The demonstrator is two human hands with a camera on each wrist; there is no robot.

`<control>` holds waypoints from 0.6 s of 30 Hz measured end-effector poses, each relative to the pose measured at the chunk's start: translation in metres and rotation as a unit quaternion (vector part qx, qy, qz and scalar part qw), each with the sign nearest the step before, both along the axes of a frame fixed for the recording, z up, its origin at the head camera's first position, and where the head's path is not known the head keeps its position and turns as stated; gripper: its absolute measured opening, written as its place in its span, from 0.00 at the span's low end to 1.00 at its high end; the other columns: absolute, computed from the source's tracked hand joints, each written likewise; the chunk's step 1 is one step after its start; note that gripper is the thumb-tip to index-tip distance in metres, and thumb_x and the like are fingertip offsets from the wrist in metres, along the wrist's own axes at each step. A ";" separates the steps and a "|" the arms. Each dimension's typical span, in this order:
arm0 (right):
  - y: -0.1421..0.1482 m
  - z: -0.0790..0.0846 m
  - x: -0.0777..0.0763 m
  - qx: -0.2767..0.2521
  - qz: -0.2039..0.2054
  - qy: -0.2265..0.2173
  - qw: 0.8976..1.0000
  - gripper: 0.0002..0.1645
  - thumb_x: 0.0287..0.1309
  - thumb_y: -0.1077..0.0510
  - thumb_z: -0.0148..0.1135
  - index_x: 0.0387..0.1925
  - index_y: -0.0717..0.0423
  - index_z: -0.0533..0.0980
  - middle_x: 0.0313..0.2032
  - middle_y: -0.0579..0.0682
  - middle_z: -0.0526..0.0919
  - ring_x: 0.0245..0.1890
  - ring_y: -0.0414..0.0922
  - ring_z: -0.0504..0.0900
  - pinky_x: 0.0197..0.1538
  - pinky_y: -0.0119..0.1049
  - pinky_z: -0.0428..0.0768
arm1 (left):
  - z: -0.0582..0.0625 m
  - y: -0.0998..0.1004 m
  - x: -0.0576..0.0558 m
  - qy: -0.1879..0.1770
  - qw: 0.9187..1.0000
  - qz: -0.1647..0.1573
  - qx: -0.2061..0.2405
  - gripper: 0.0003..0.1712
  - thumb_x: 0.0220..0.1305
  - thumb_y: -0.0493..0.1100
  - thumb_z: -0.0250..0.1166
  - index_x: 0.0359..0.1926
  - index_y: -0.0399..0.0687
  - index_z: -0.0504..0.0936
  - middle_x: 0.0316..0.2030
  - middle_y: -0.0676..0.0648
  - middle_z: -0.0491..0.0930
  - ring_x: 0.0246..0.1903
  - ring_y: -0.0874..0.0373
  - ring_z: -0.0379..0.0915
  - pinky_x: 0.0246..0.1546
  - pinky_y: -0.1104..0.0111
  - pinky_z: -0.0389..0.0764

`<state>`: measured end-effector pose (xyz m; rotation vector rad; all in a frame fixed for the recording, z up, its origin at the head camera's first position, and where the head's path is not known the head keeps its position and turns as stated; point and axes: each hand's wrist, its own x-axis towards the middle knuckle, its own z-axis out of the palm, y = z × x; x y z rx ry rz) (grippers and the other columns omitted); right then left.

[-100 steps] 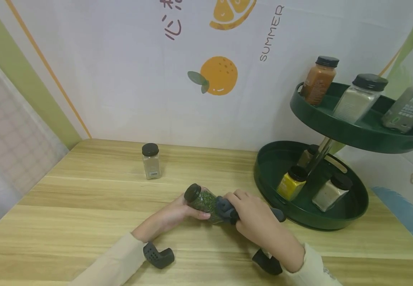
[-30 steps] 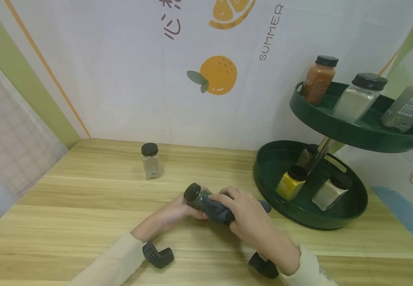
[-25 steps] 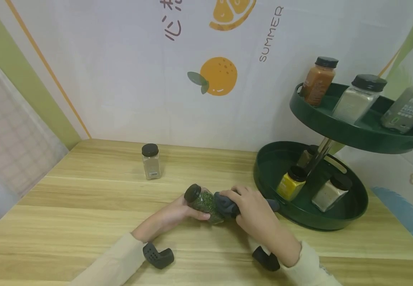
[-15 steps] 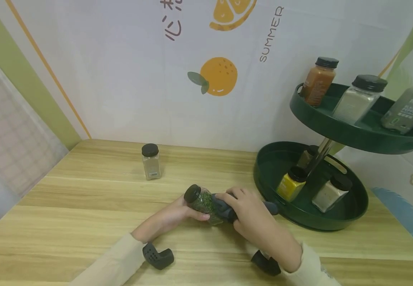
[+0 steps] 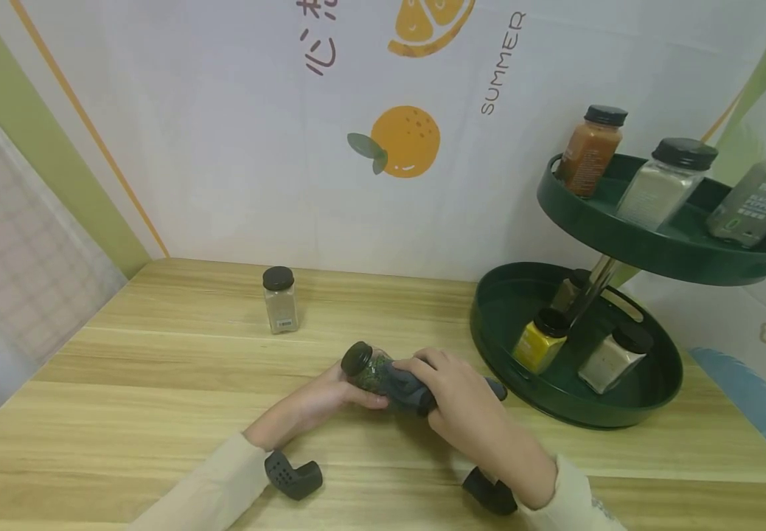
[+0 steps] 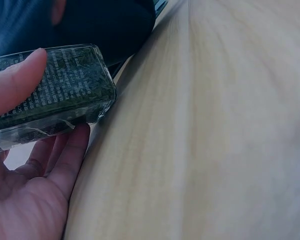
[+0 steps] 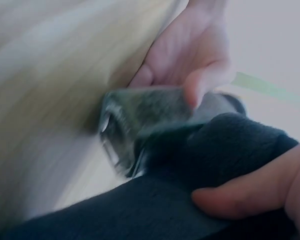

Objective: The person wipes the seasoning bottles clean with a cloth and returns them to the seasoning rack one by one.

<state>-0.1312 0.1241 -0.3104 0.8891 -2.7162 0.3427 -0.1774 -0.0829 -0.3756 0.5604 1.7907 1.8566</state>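
My left hand (image 5: 329, 394) grips a clear square spice jar (image 5: 366, 372) of green dried herbs, tilted on its side with its black lid toward the upper left. Its thumb lies across the printed label in the left wrist view, the fingers beneath the glass. My right hand (image 5: 458, 398) holds a bunched dark blue-grey cloth (image 5: 405, 387) against the upper side of the jar. In the right wrist view the cloth (image 7: 190, 170) covers one face of the glass near the base, and a fingertip presses on it. The jar's lower body is mostly hidden by the cloth in the head view.
A jar of beige powder (image 5: 281, 302) stands at the back of the wooden table (image 5: 157, 413). On the right is a green two-tier rack (image 5: 668, 254) with several black-lidded spice jars on both levels, its lower tray close to my right hand. A printed curtain hangs behind.
The right hand has rubbed the cloth back and forth along the jar, now further left and covering more of the herbs. The left hand and jar stay nearly in place.
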 end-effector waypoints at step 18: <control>0.001 0.000 -0.001 0.017 0.004 -0.022 1.000 0.40 0.34 0.76 0.62 0.53 0.46 0.74 0.45 0.47 0.78 0.49 0.51 0.75 0.53 0.48 0.74 | 0.001 0.000 0.002 0.006 1.000 -0.001 0.007 0.27 0.55 0.39 0.65 0.56 0.48 0.67 0.53 0.49 0.72 0.56 0.54 0.65 0.62 0.55 0.57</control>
